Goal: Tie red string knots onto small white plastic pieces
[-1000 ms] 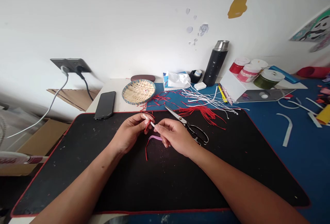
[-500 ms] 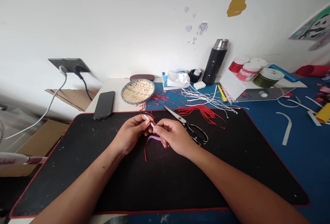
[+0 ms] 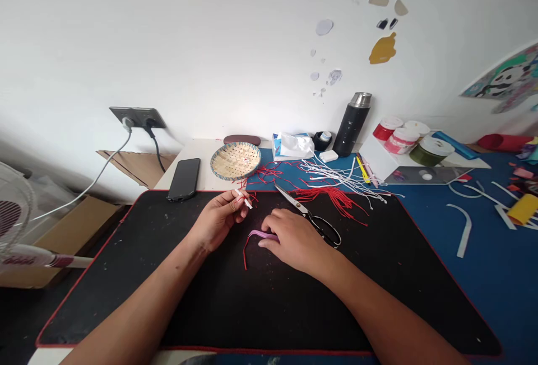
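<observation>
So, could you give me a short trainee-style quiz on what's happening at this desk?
1. Multiple choice: What does the left hand hold?
A. Scissors
B. A small white strip
C. A pencil

2. True or false: The phone lies inside the woven basket.

3. Short answer: What colour is the strip under the right hand?

Key: 1. B; 2. False; 3. Pale purple
</observation>
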Tool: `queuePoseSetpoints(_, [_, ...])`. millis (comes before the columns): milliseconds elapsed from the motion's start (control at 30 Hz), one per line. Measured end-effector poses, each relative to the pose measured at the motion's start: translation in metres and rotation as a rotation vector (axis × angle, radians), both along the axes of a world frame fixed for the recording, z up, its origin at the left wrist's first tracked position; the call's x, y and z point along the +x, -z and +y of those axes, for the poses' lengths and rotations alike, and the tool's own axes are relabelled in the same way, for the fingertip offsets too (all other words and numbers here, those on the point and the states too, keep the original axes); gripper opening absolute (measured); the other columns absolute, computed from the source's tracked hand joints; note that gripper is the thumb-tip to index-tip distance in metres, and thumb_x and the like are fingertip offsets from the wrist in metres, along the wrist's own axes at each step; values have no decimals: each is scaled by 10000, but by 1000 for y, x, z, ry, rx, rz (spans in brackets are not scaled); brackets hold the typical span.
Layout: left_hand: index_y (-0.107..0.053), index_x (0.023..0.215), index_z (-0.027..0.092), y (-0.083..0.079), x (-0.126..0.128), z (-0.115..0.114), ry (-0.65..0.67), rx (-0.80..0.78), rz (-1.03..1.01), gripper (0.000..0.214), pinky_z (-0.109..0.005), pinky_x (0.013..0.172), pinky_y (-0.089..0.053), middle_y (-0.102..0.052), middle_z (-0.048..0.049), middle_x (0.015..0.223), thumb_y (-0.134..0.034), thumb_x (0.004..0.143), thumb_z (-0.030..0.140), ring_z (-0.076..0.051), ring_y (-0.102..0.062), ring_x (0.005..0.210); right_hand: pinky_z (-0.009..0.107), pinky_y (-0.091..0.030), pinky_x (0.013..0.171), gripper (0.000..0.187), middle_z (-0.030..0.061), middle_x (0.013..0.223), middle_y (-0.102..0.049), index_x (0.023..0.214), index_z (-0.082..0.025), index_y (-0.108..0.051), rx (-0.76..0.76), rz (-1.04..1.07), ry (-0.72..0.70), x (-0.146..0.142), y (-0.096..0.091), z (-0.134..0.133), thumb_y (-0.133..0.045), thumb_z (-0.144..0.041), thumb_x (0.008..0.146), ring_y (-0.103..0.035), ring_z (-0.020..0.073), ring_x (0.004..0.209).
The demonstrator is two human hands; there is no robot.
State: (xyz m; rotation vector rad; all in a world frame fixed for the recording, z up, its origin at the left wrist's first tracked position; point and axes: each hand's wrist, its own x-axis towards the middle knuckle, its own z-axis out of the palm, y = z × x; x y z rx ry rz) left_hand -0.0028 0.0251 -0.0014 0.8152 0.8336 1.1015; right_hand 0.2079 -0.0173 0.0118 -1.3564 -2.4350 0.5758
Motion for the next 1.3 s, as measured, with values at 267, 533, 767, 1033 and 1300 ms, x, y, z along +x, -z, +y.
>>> queuePoseSetpoints(267, [-799, 861, 125, 0, -4, 0, 22, 25, -19, 208, -219, 547, -426, -707, -74, 800, -902, 771, 282, -128, -578, 636, 288, -406, 671, 94, 9, 847, -709, 884, -214, -672, -148, 217, 148, 3, 1, 5, -696, -274, 953, -634, 158, 719])
queuePoseSetpoints(533, [-766, 931, 139, -2, -4, -2, 176, 49, 29, 224, -236, 538, -474, -798, -151, 1039, -849, 853, 332, -115, -608, 566, 210, -351, 432, 210, -23, 730, -677, 949, -206, -614, -591, 616, 168, 0, 8, 8, -553, -393, 1022, -487, 81, 432])
queuePoseSetpoints(767, [-755, 884, 120, -4, -3, -1, 223, 18, 20, 242, -234, 586, -533, -775, -117, 886, -859, 848, 335, -152, -691, 629, 208, -281, 396, 383, -21, 678, -665, 1043, -166, -674, -673, 777, 187, 2, 7, 15, -616, -537, 968, -417, 65, 386])
queuePoseSetpoints(1033, [-752, 890, 135, 3, 10, -8, 152, -127, -190, 206, -251, 703, -589, -782, -106, 942, -886, 812, 270, -164, -725, 737, 207, -371, 428, 489, 22, 779, -715, 1075, -163, -672, -729, 1146, 320, 3, 10, 20, -769, -586, 850, -651, 124, 482])
queuePoseSetpoints(1300, [-776, 898, 144, -2, 4, -4, 88, -88, -162, 209, -214, 562, -488, -761, -94, 965, -877, 813, 306, -124, -641, 644, 227, -401, 457, 413, 11, 729, -673, 1012, -161, -663, -587, 971, 330, 6, 20, 22, -685, -564, 922, -650, 138, 515])
